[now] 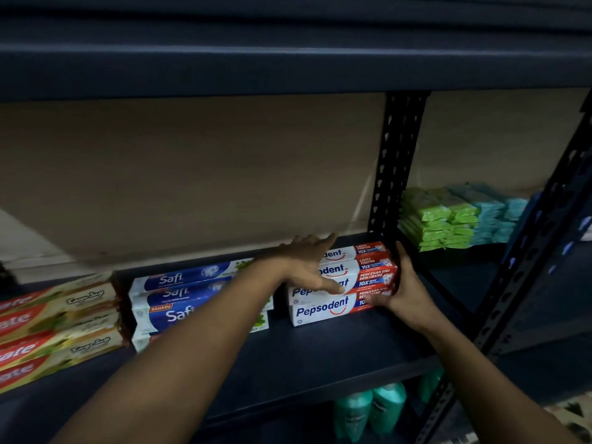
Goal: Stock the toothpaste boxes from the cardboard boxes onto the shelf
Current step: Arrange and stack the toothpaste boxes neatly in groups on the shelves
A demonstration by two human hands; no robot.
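Pepsodent boxes (322,310) — one stack, left hand (304,261), right hand (407,290)

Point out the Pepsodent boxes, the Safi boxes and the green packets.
Pepsodent boxes (320,310): head view, front box's face.
Safi boxes (166,278): head view, top box's blue label.
green packets (432,219): head view, stack's front.

- Pepsodent boxes (323,310) sit stacked on the dark shelf (320,354), just left of the perforated post (397,161).
- Left hand (307,264) lies flat on the stack, fingers straight and spread.
- Right hand (403,290) grips the stack's right end, with the thumb across a near box.
- Safi boxes (173,294) stand just left; Colgate boxes (48,334) lie further left.
- Green packets (439,222) and blue packets (493,216) are stacked far right.
- Teal bottles (371,408) stand on the level below.
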